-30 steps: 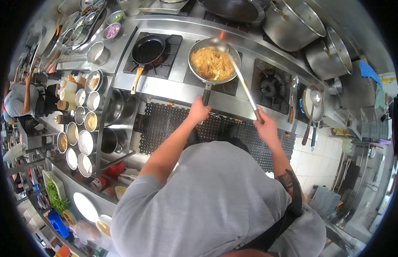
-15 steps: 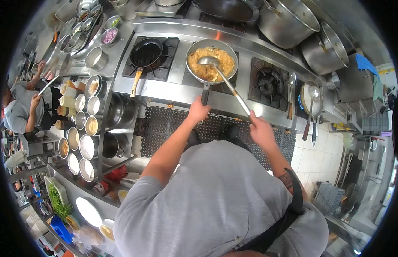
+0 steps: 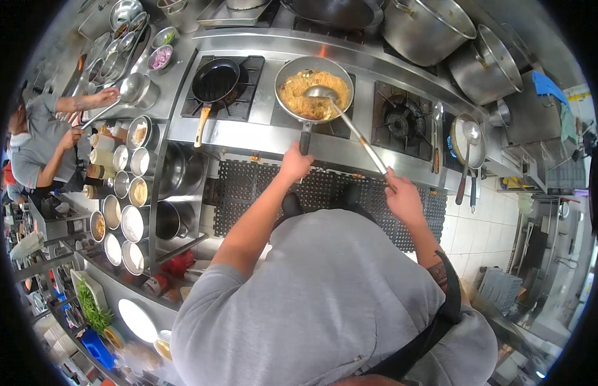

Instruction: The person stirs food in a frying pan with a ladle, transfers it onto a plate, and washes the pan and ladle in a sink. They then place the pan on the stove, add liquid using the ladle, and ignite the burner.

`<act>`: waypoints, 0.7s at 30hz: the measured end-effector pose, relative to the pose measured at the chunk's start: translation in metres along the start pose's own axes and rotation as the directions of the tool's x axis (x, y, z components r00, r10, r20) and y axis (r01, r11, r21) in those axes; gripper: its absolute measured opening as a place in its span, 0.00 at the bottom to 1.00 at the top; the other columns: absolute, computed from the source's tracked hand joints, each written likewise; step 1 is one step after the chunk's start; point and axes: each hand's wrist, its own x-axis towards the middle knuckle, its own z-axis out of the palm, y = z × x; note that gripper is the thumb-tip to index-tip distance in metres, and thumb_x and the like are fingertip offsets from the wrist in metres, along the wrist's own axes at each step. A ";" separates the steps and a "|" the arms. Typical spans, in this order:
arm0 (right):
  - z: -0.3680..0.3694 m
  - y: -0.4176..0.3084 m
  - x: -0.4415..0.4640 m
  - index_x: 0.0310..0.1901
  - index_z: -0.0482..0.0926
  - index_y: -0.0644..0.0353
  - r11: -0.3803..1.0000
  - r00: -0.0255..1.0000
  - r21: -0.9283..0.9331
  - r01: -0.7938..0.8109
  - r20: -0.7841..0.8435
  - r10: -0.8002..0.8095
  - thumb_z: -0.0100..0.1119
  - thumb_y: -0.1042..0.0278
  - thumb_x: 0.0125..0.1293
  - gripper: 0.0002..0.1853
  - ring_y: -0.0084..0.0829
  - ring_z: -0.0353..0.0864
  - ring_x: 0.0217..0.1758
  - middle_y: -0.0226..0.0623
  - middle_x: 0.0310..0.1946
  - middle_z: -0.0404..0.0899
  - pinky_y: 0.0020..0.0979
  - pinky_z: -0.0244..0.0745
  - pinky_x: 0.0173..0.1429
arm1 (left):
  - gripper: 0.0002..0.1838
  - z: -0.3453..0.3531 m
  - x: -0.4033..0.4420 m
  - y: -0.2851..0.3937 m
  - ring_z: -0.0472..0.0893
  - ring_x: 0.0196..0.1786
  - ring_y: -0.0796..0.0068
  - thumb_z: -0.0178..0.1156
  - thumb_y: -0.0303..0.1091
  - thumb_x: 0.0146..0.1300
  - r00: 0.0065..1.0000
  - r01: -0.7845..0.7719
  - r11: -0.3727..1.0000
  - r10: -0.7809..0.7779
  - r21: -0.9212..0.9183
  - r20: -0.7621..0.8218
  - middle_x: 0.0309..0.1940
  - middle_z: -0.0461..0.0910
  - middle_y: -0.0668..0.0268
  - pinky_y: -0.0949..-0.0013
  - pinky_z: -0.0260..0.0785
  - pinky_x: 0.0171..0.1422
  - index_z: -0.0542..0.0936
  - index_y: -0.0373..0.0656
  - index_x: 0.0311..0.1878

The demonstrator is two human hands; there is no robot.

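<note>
The fingers of my left hand (image 3: 296,163) are wrapped around the end of the black handle (image 3: 305,138) of a round grey metal pan (image 3: 312,63), which sits over the middle burner of the stainless-steel stove (image 3: 238,133) in front of me. From above I can't tell whether its base rests flat on the grate or is slightly raised. Inside lies a heap of soft orange-brown food (image 3: 292,89), loose and probably slick with oil, so it should slide and fold easily.

My right hand (image 3: 404,198) has its fingers closed on the brown grip of a long-shafted metal ladle (image 3: 320,92), its bowl down in the food. The ladle looks stiff and fairly light, and holding it far up the shaft keeps my knuckles off the heat. The pan, loaded, would weigh forward on my wrist; its rim is likely hot, so the handle is the only place to grip.

To the left of it is a black frying pan (image 3: 215,78) with a pale wooden handle; to the right, a bare black burner (image 3: 402,122).
</note>
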 end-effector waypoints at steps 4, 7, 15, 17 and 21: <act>-0.007 -0.003 0.001 0.66 0.77 0.54 0.992 0.994 0.112 -0.061 -0.083 0.071 0.62 0.71 0.63 0.27 0.50 0.82 0.46 0.49 0.42 0.81 0.43 0.76 0.55 | 0.17 0.001 0.005 -0.004 0.83 0.21 0.62 0.62 0.27 0.58 1.000 -0.015 1.000 0.015 -0.006 -0.006 0.28 0.83 0.50 0.60 0.77 0.28 0.72 0.31 0.49; -0.003 -0.004 0.003 0.69 0.74 0.52 0.978 0.983 0.180 -0.104 -0.128 0.129 0.63 0.70 0.64 0.29 0.47 0.83 0.43 0.48 0.41 0.81 0.39 0.77 0.54 | 0.18 0.000 0.002 0.001 0.83 0.21 0.62 0.62 0.27 0.58 1.000 0.003 1.000 -0.003 -0.004 0.004 0.28 0.83 0.50 0.60 0.77 0.27 0.72 0.31 0.50; 0.023 0.005 0.013 0.70 0.73 0.53 0.982 0.981 0.185 -0.032 -0.184 0.067 0.61 0.71 0.63 0.30 0.51 0.82 0.44 0.50 0.39 0.81 0.45 0.76 0.52 | 0.18 0.000 -0.001 0.006 0.83 0.21 0.63 0.62 0.27 0.59 1.000 0.018 0.999 -0.018 0.026 0.014 0.29 0.83 0.50 0.61 0.77 0.25 0.72 0.31 0.51; 0.027 0.004 0.015 0.68 0.75 0.54 0.997 0.997 0.064 -0.032 -0.067 0.036 0.59 0.71 0.63 0.29 0.54 0.82 0.46 0.53 0.42 0.81 0.48 0.76 0.53 | 0.18 0.000 0.001 0.003 0.83 0.21 0.63 0.62 0.27 0.59 1.000 0.021 1.000 -0.021 -0.007 0.020 0.29 0.83 0.51 0.62 0.76 0.25 0.72 0.32 0.51; 0.020 0.000 0.012 0.66 0.77 0.54 0.995 0.997 0.103 -0.021 -0.066 0.028 0.57 0.72 0.63 0.27 0.56 0.81 0.48 0.56 0.42 0.81 0.50 0.76 0.54 | 0.17 0.001 0.003 0.000 0.83 0.20 0.63 0.62 0.27 0.59 1.000 -0.003 1.000 0.004 -0.027 0.022 0.29 0.82 0.51 0.61 0.76 0.25 0.72 0.32 0.50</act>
